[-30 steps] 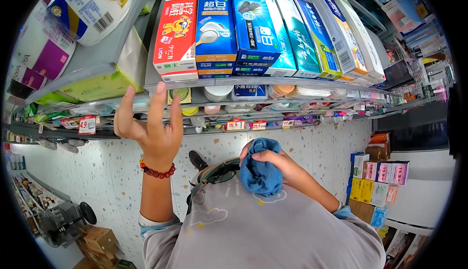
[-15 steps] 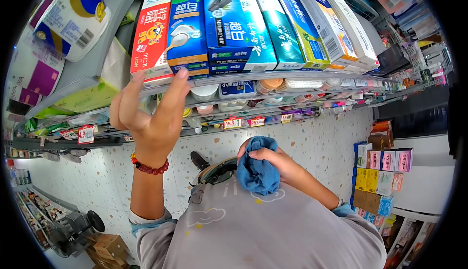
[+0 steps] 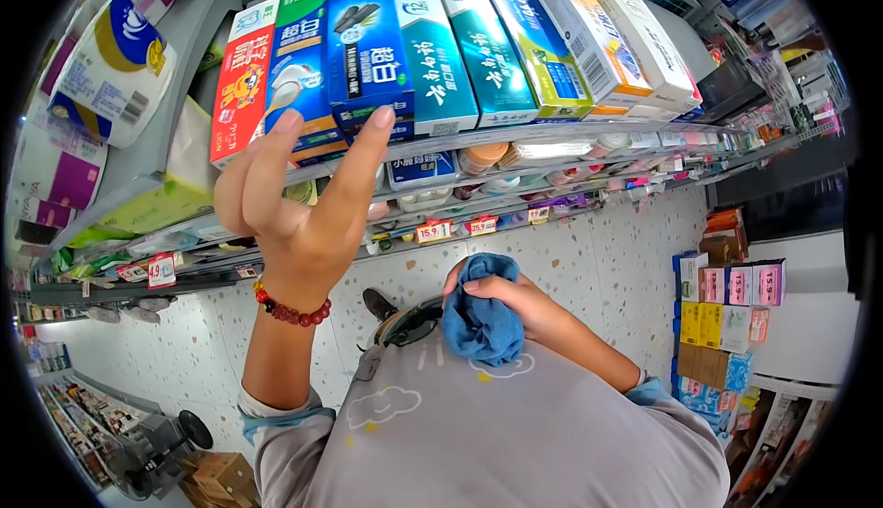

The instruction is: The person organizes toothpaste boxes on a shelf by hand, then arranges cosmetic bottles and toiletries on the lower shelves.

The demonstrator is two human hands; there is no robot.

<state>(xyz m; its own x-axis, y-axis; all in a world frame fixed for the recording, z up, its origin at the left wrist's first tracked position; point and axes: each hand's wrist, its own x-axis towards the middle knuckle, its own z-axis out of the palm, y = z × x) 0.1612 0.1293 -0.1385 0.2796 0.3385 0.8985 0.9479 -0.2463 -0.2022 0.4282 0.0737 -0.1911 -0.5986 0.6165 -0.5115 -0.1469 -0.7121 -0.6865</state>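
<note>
My left hand [image 3: 299,209], a beaded bracelet at its wrist, is raised at the front edge of the shelf. Its thumb and forefinger are spread, with nothing between them. The fingertips overlap the lower ends of the blue-green toothpaste box [image 3: 301,71] and the dark blue Darlie toothpaste box [image 3: 363,57]; whether they touch is hard to tell. A red toothpaste box [image 3: 243,89] lies to their left, and teal toothpaste boxes [image 3: 437,71] to their right. Against my shirt, my right hand [image 3: 515,299] grips a crumpled blue cloth [image 3: 480,329].
More toothpaste cartons [image 3: 584,39] continue along the shelf to the right. Wrapped paper rolls [image 3: 115,75] stand at the left. Lower shelves carry jars and price tags [image 3: 433,231]. Stacked boxes [image 3: 727,324] stand on the right, a black fan [image 3: 138,457] at lower left.
My left hand has moved right along the box fronts, from the red and blue-green boxes toward the dark blue one. My right hand still holds the cloth. The view has shifted slightly.
</note>
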